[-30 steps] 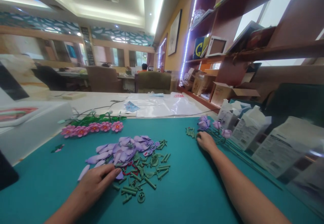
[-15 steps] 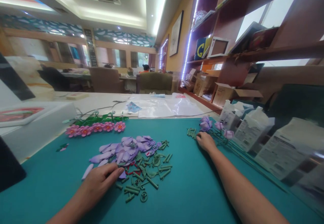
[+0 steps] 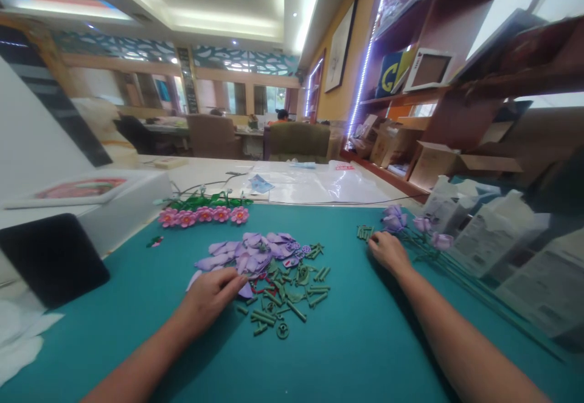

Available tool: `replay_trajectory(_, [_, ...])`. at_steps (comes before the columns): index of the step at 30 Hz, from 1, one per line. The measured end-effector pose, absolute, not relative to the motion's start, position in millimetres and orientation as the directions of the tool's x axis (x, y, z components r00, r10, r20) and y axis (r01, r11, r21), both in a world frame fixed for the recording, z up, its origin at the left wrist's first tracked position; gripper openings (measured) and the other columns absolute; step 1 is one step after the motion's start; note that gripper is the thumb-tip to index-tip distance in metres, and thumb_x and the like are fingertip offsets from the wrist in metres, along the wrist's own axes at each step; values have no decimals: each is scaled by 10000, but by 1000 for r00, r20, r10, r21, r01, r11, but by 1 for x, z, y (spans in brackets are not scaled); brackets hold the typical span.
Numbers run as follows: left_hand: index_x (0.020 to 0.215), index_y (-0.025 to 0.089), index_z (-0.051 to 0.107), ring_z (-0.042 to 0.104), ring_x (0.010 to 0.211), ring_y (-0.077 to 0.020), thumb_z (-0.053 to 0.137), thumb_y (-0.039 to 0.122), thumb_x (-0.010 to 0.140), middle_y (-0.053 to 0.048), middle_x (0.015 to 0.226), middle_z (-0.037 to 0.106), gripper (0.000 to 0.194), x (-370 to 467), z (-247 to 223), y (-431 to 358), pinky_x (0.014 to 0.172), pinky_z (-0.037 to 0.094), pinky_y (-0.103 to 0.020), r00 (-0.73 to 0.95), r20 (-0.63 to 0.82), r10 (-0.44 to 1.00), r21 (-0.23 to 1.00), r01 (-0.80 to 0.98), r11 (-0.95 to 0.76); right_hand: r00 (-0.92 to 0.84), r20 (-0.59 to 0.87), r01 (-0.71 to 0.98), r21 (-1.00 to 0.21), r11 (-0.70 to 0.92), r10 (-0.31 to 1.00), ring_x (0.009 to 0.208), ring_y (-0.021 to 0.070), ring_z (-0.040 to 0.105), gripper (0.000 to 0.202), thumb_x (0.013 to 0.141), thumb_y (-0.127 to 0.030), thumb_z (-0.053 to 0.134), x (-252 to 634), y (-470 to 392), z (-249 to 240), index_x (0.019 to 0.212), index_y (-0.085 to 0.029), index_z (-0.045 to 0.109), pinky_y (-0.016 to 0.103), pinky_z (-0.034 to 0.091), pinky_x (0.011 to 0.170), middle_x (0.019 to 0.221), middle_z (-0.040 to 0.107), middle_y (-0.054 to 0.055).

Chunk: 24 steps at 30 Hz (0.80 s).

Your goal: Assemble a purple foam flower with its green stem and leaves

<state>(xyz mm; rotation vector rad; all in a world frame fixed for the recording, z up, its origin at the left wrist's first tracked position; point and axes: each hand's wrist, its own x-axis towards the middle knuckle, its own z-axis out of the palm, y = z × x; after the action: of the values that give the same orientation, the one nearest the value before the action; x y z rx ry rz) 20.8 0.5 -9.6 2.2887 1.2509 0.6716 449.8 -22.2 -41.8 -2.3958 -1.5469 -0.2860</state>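
Mostly my head has turned since the earlier frame: the whole view has slid rightward, showing more of the black slab (image 3: 57,260) at the left, while my hands stay at nearly the same spots beside the pieces. My left hand (image 3: 212,299) rests at the near-left edge of the heap of purple petals (image 3: 249,251), thumb and forefinger tips close together; I cannot tell whether they pinch anything. Loose green parts (image 3: 296,310) spread just right of those fingertips, with some red pieces (image 3: 269,282) among them, all on the teal mat (image 3: 337,354). My right hand (image 3: 390,254) is well apart, fingers curled down at the edge of a small group of green pegs (image 3: 364,231); whether they grasp one is hidden from me. Purple flowers (image 3: 393,217) lie just beyond it, near white packages (image 3: 488,227). Pink flowers (image 3: 205,213) lie in a row behind the petals.
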Motion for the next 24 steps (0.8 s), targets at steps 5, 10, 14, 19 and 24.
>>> replay_trajectory(5, [519, 200, 419, 429, 507, -125, 379, 551, 812, 23, 478, 453, 459, 20, 4, -5, 513, 332, -235, 377, 187, 907, 721, 574, -387, 313, 320, 946, -186, -264, 894, 778, 202, 598, 274, 896, -295, 433, 413, -13, -20, 866, -196, 686, 276, 347, 641, 860, 695, 76])
replay_trajectory(10, [591, 182, 546, 429, 533, -130, 395, 540, 804, 26, 514, 453, 443, 16, 7, -4, 504, 332, -230, 264, 247, 932, 786, 509, -352, 187, 320, 963, -247, -109, 929, 753, 186, 608, 234, 884, -328, 474, 356, 0, -7, 882, -223, 683, 257, 354, 623, 821, 710, 39])
replay_trajectory(14, [793, 172, 652, 478, 589, -143, 414, 470, 815, 7, 608, 553, 382, 18, 6, -7, 553, 378, -234, 265, 293, 919, 807, 447, -386, 138, 322, 960, -275, -47, 936, 830, 193, 635, 238, 897, -315, 469, 329, 8, -9, 948, -236, 688, 259, 403, 687, 890, 725, 36])
replay_trajectory(19, [984, 168, 647, 450, 558, -136, 440, 394, 815, 25, 598, 525, 350, 22, 3, -9, 559, 355, -242, 284, 329, 901, 781, 455, -429, 206, 333, 946, -309, -100, 920, 1082, 226, 602, 351, 901, -179, 405, 331, 19, -32, 1138, -168, 663, 309, 414, 932, 1154, 680, 114])
replay_trajectory(24, [962, 155, 658, 440, 528, -130, 439, 385, 824, 30, 564, 501, 347, 18, -1, -5, 526, 343, -238, 324, 307, 895, 772, 465, -433, 249, 301, 922, -366, -129, 920, 1157, 233, 580, 425, 961, -273, 311, 328, 22, -61, 1237, -143, 607, 339, 421, 985, 1239, 647, 133])
